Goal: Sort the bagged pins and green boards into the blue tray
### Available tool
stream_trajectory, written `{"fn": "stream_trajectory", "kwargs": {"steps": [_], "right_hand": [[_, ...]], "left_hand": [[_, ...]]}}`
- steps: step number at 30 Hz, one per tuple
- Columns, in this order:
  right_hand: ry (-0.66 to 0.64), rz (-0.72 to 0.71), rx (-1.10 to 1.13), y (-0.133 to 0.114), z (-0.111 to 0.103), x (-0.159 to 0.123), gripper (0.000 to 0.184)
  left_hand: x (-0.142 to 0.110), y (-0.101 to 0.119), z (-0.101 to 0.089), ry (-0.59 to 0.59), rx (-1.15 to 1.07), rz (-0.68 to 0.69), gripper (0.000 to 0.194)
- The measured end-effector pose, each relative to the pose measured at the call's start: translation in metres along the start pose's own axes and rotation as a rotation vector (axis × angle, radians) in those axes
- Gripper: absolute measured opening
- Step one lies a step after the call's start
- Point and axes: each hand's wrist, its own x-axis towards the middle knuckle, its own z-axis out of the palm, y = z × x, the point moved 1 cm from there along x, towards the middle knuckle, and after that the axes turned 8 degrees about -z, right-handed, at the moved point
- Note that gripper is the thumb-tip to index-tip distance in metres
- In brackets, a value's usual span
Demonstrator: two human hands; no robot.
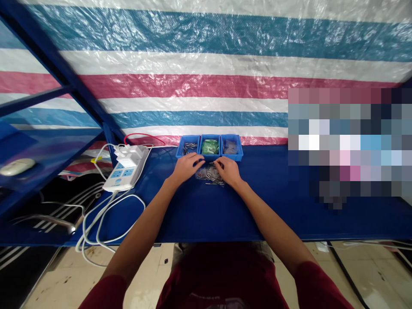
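My left hand (pixel 188 167) is at the left edge of a small heap of metal screws or pins (pixel 213 176) on the blue tabletop. Its fingers are curved, with a gap between thumb and forefinger and nothing visible in it. Across the heap, my right hand (pixel 228 171) has its fingertips drawn together at the upper right side; what they hold, if anything, is too small to make out. Clear plastic bags (pixel 201 173) lie among the metal pieces. Just beyond are three blue bins: one with metal pieces (pixel 189 148), one with green packets (pixel 210 146), one with clear bags (pixel 230 146).
A white power strip (pixel 119 177) with plugged-in adapters (pixel 128 155) stands left on the table (pixel 206 219); its white cables (pixel 106 210) loop over the front edge. A mouse (pixel 17 167) rests far left. A striped sheet (pixel 199 86) hangs behind. The right side is pixelated.
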Motion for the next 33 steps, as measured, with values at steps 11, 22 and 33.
{"fn": "stream_trajectory", "kwargs": {"steps": [11, 22, 33], "right_hand": [[-0.231, 0.087, -0.139, 0.002, 0.003, 0.0, 0.009], [-0.115, 0.056, -0.108, 0.001, -0.002, 0.001, 0.019], [0.239, 0.094, 0.437, -0.009, -0.006, 0.003, 0.019]], "left_hand": [[-0.008, 0.009, 0.015, -0.114, 0.003, 0.07, 0.026], [-0.009, 0.012, 0.016, 0.0, -0.066, 0.057, 0.028], [-0.008, 0.018, 0.019, 0.086, -0.241, 0.105, 0.029]]}}
